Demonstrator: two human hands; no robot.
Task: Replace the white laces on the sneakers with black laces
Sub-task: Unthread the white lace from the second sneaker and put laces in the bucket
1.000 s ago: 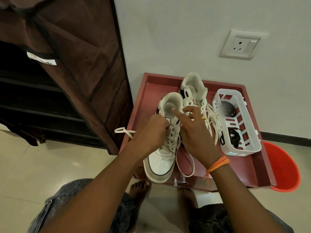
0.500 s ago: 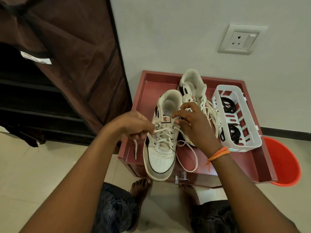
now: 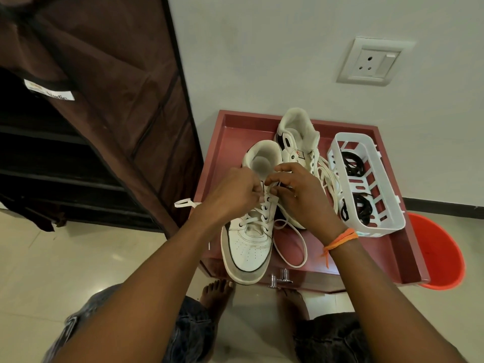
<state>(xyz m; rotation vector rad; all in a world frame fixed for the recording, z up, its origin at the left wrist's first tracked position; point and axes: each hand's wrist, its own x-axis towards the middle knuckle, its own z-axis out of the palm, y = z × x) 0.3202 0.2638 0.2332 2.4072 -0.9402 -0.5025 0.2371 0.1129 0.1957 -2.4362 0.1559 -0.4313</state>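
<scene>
Two white sneakers stand on a reddish-brown cabinet top (image 3: pixel 230 137). The near sneaker (image 3: pixel 247 247) points its toe over the front edge and still carries a white lace (image 3: pixel 293 247), partly loosened. One lace end loops on the top to the right, the other end (image 3: pixel 184 203) sticks out to the left. My left hand (image 3: pixel 230 193) and my right hand (image 3: pixel 298 195) meet over the upper eyelets, both pinching the white lace. The far sneaker (image 3: pixel 296 137) lies behind, its loose white lace (image 3: pixel 327 176) trailing beside it. Black laces (image 3: pixel 353 166) are coiled in a white basket (image 3: pixel 387 218).
A brown fabric wardrobe (image 3: pixel 91 100) with dark shelves stands at the left. An orange bucket (image 3: pixel 440 252) sits on the floor right of the cabinet. A wall socket (image 3: pixel 372 61) is above. My bare feet (image 3: pixel 217 292) stand below the cabinet's metal handle (image 3: pixel 279 277).
My left hand came back in from the left to the top eyelets, and both hands now close together there. The lace end at the left sticks out again.
</scene>
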